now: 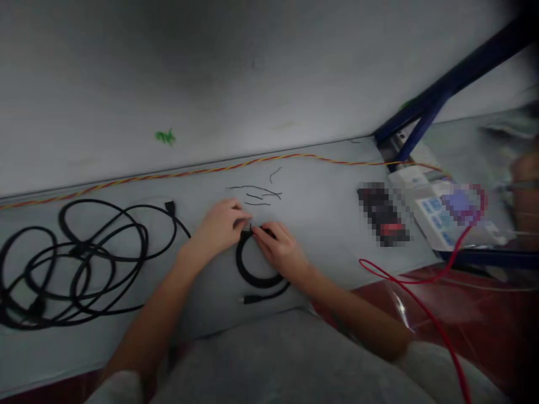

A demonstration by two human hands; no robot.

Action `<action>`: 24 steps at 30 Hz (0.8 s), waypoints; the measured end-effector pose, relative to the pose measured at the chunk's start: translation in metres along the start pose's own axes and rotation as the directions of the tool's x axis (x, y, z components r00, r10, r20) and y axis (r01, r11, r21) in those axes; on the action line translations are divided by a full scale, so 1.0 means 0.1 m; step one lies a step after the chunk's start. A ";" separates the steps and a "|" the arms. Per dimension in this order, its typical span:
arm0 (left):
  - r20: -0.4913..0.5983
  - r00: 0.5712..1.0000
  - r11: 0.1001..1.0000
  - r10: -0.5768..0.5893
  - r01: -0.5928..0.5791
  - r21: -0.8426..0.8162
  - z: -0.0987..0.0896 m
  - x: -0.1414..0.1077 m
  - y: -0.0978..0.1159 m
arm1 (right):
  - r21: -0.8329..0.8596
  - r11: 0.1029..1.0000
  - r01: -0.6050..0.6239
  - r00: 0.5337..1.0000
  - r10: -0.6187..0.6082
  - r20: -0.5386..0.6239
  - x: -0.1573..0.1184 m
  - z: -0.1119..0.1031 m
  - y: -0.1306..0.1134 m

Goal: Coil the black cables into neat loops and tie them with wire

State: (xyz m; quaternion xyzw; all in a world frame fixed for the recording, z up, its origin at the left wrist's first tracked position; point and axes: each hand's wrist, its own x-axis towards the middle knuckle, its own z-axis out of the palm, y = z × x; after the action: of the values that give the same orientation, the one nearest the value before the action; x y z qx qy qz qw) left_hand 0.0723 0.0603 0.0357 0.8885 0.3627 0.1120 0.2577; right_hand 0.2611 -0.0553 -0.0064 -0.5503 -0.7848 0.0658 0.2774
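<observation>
A black cable [243, 269] lies wound into a small coil on the grey table, with one plug end [252, 299] pointing left below it. My right hand [281, 247] is closed on the top of this coil, thumb and fingers pinched together. A thin dark tie [251, 226] sticks up between my two hands. At the coil's upper left, my left hand [223, 225] has its fingers curled in a pinch; what they hold is hidden. Several loose thin black ties [255, 195] lie on the table just beyond my hands.
Several loops of loose black cable [145, 241] spread over the left of the table. A twisted red and yellow wire [236, 166] runs along the wall. On the right are a blurred-out dark object [383, 216], a white box [433, 219], a red cable [438, 320] and a blue frame [425, 126].
</observation>
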 end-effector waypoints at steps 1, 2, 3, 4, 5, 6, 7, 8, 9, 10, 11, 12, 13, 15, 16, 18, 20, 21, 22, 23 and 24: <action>0.058 0.998 0.999 0.018 -0.021 0.043 -0.06 0.06 -0.01 | 0.000 1.000 -0.001 1.000 0.001 -0.002 0.00 0.00 0.00; 0.109 0.993 0.995 0.035 -0.044 0.087 -0.11 0.12 0.00 | 0.001 1.000 0.001 1.000 -0.001 -0.004 0.00 0.01 0.00; 0.151 0.987 0.990 0.050 -0.070 0.126 -0.16 0.17 0.00 | 0.004 1.000 0.002 1.000 -0.002 -0.007 0.00 0.01 0.01; 0.188 0.980 0.984 0.068 -0.098 0.152 -0.19 0.21 0.02 | 0.008 1.000 0.000 1.000 0.000 -0.007 0.00 0.02 0.01; 0.216 0.973 0.978 0.086 -0.123 0.165 -0.21 0.24 0.03 | 0.011 1.000 -0.004 1.000 0.004 -0.003 0.00 0.02 0.01; 0.237 0.966 0.974 0.107 -0.149 0.170 -0.23 0.27 0.05 | 0.012 1.000 -0.011 1.000 0.011 0.001 0.00 0.03 0.01; 0.249 0.960 0.969 0.127 -0.174 0.175 -0.23 0.29 0.06 | 0.011 1.000 -0.018 1.000 0.018 0.005 0.01 0.03 0.01; 0.254 0.955 0.963 0.150 -0.200 0.180 -0.23 0.30 0.07 | 0.012 1.000 -0.023 1.000 0.023 0.008 0.01 0.03 0.01; 0.254 0.951 0.955 0.174 -0.226 0.190 -0.22 0.31 0.07 | 0.012 1.000 -0.027 1.000 0.027 0.014 0.01 0.02 0.00; 0.251 0.948 0.946 0.195 -0.249 0.206 -0.20 0.32 0.07 | 0.011 0.999 -0.030 0.999 0.030 0.020 0.01 0.02 0.00; 0.249 0.944 0.937 0.215 -0.272 0.220 -0.19 0.32 0.07 | 0.008 0.999 -0.034 0.999 0.034 0.025 0.01 0.01 0.00; 0.251 0.939 0.929 0.234 -0.292 0.228 -0.17 0.33 0.06 | 0.004 0.999 -0.038 0.999 0.038 0.031 0.01 0.01 0.00; 0.255 0.935 0.924 0.248 -0.307 0.227 -0.16 0.33 0.06 | 0.000 0.999 -0.043 0.998 0.043 0.041 0.02 0.00 -0.01; 0.250 0.934 0.926 0.257 -0.312 0.214 -0.13 0.32 0.06 | 0.002 0.999 -0.053 0.997 0.053 0.061 0.02 0.00 -0.01; 0.241 0.937 0.930 0.254 -0.305 0.206 -0.12 0.31 0.07 | 0.007 0.998 -0.057 0.996 0.056 0.064 0.02 0.00 -0.01; 0.207 0.952 0.944 0.226 -0.267 0.192 -0.12 0.26 0.10 | 0.016 0.998 -0.061 0.996 0.060 0.065 0.02 0.01 0.00; 0.149 0.973 0.965 0.178 -0.202 0.165 -0.13 0.18 0.14 | 0.020 0.998 -0.063 0.996 0.061 0.067 0.02 0.02 0.01; 0.113 0.982 0.974 0.153 -0.169 0.148 -0.13 0.14 0.15 | 0.021 0.998 -0.063 0.996 0.062 0.068 0.01 0.02 0.01; 0.069 0.990 0.982 0.124 -0.132 0.137 -0.13 0.09 0.15 | 0.025 0.998 -0.064 0.995 0.062 0.072 0.01 0.02 0.02; 0.027 0.995 0.987 0.095 -0.097 0.129 -0.11 0.04 0.15 | 0.032 0.998 -0.063 0.995 0.060 0.079 0.01 0.03 0.02; -0.003 0.998 0.990 0.069 -0.068 0.123 -0.09 -0.01 0.15 | 0.036 0.997 -0.064 0.995 0.061 0.078 0.00 0.03 0.03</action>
State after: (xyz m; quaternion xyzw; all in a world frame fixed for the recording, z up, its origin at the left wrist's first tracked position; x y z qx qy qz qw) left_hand 0.0765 0.0538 0.0515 0.9143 0.3390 0.1014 0.1971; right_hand 0.2617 -0.0532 -0.0099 -0.5659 -0.7760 0.1108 0.2553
